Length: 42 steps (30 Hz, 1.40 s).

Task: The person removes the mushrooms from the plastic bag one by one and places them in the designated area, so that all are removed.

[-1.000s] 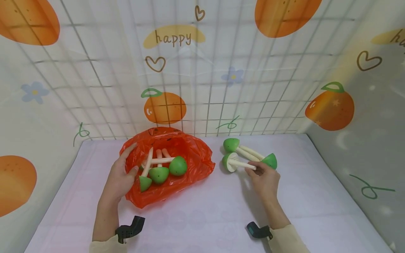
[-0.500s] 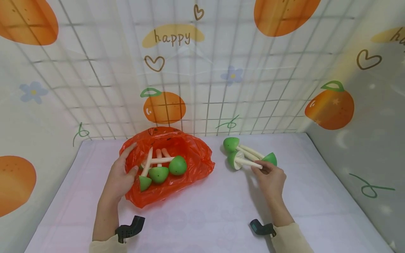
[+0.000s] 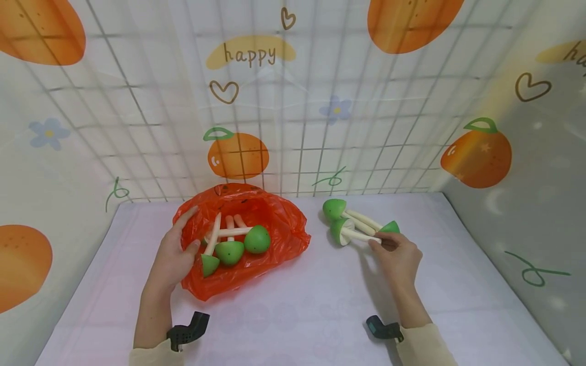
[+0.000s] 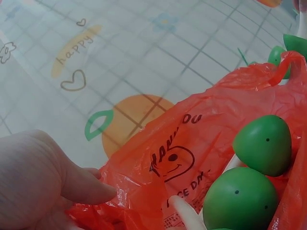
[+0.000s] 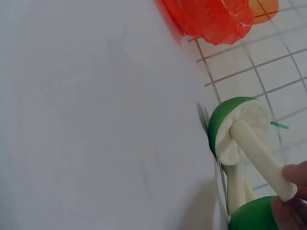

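On the left, my left hand (image 3: 173,256) holds the side of a red plastic bag (image 3: 286,223), thumb over its rim in the left wrist view. Several toy mushrooms with green caps and pale stems lie in the bag's mouth, one with a round green cap (image 3: 257,239) at its right. My right hand (image 3: 399,262) pinches the stem end of another toy mushroom (image 5: 261,158), its cap tipped left so that the white underside shows. Close behind it lie two more mushrooms, one cap (image 3: 334,209) to the left, the other cap (image 3: 390,227) partly hidden by my right hand.
A pale cloth covers the table (image 3: 284,325). Behind it rises a curtain (image 3: 293,101) printed with a grid, oranges and the word "happy". Black wrist cameras sit on both forearms, above beige sleeves (image 3: 426,345).
My right hand has moved to the right with the mushroom it pinches, bringing the cap against the two lying mushrooms in the head view. The left hand and the bag have stayed put.
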Motion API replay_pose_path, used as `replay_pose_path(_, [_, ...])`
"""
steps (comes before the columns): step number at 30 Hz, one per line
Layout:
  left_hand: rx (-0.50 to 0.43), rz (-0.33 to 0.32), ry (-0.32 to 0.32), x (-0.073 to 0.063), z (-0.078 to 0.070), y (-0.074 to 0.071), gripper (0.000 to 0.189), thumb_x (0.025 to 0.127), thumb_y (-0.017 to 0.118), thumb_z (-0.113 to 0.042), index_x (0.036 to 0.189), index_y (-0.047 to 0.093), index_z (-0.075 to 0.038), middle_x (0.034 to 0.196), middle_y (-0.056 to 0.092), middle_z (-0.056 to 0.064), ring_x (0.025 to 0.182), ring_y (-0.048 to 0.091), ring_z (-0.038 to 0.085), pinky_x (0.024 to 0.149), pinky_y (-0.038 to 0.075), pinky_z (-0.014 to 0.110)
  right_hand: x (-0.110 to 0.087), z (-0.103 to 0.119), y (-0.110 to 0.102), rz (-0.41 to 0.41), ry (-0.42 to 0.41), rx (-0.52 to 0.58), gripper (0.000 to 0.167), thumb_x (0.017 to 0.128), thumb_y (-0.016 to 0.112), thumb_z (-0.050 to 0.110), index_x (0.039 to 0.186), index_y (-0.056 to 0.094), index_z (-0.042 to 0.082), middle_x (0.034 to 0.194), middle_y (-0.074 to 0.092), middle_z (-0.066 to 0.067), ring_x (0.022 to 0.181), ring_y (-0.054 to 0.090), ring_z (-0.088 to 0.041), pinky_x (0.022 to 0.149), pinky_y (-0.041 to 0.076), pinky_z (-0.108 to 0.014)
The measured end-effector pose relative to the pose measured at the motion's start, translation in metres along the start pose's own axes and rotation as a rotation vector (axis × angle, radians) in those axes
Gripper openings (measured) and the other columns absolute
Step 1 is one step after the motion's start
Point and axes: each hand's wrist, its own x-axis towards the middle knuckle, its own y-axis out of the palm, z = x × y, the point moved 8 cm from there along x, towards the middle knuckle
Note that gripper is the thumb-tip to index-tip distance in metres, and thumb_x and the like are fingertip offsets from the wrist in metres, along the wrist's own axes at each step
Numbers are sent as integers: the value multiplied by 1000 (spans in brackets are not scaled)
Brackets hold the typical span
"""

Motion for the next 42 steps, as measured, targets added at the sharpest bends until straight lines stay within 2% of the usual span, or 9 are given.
replay_pose_path(3, [-4, 0, 1, 0, 0, -1, 78, 101, 55, 5, 168, 28, -26, 171, 27, 10, 156, 23, 39, 114, 36, 68, -1, 4, -3, -13, -29, -23, 26, 85, 85, 2, 109, 78, -4, 104, 77, -22, 89, 76, -28, 75, 43, -7])
replay_pose_path(5, [-7, -1, 2, -1, 0, -1, 78, 101, 55, 5, 168, 28, -26, 171, 27, 10, 157, 23, 39, 115, 36, 68, -1, 7, -4, -13, -50, -33, 27, 86, 85, 1, 111, 77, -5, 106, 76, -22, 96, 76, -37, 81, 43, -13])
replay_pose_path(11, [-8, -2, -27, -2, 2, -2, 79, 102, 55, 3, 168, 27, -29, 172, 25, 9, 157, 21, 39, 114, 36, 69, -2, 16, -6, -21, -97, -45, 31, 85, 85, -1, 113, 74, -6, 110, 73, -21, 99, 75, -38, 92, 53, -37])
replay_pose_path(16, [-10, 0, -35, -3, 3, -2, 79, 103, 55, 2, 168, 26, -30, 173, 24, 9, 157, 22, 40, 114, 37, 68, -7, 37, -8, -55, -200, 15, 33, 81, 87, -6, 111, 75, -6, 105, 74, -19, 94, 75, -38, 85, 53, -19])
replay_pose_path(18, [-10, 3, -30, -2, 2, -1, 79, 103, 55, 2, 168, 26, -30, 173, 24, 9, 157, 22, 39, 114, 37, 68, -11, 48, -6, -53, -239, 52, 33, 79, 88, -7, 110, 75, -6, 103, 75, -19, 92, 76, -38, 80, 47, -7])
replay_pose_path(25, [7, -4, -10, -1, 0, -4, 78, 102, 55, 2, 168, 27, -30, 172, 25, 8, 157, 22, 39, 115, 35, 68, -29, 95, 23, 77, -356, 181, 39, 75, 90, -8, 110, 73, -8, 106, 76, -21, 93, 76, -39, 86, 52, -7])
replay_pose_path(30, [-24, 3, -7, 0, 1, -3, 78, 102, 54, 3, 168, 28, -30, 172, 26, 7, 157, 23, 38, 115, 37, 66, -40, 124, 46, 159, -397, 201, 42, 76, 93, 0, 113, 74, -4, 109, 77, -16, 98, 76, -31, 91, 59, -27])
replay_pose_path(34, [-26, 0, -5, 0, 1, -2, 77, 102, 55, 3, 167, 28, -29, 172, 27, 7, 157, 23, 37, 114, 39, 65, -47, 140, 65, 214, -407, 241, 43, 78, 92, 1, 117, 73, -4, 112, 76, -16, 100, 76, -31, 91, 61, -41])
replay_pose_path(42, [-28, 3, 2, 0, 1, -2, 77, 102, 54, 4, 167, 29, -27, 171, 27, 9, 156, 25, 38, 114, 38, 65, -59, 161, 99, 334, -385, 296, 45, 80, 90, 3, 120, 72, -6, 114, 74, -20, 104, 74, -37, 94, 60, -50])
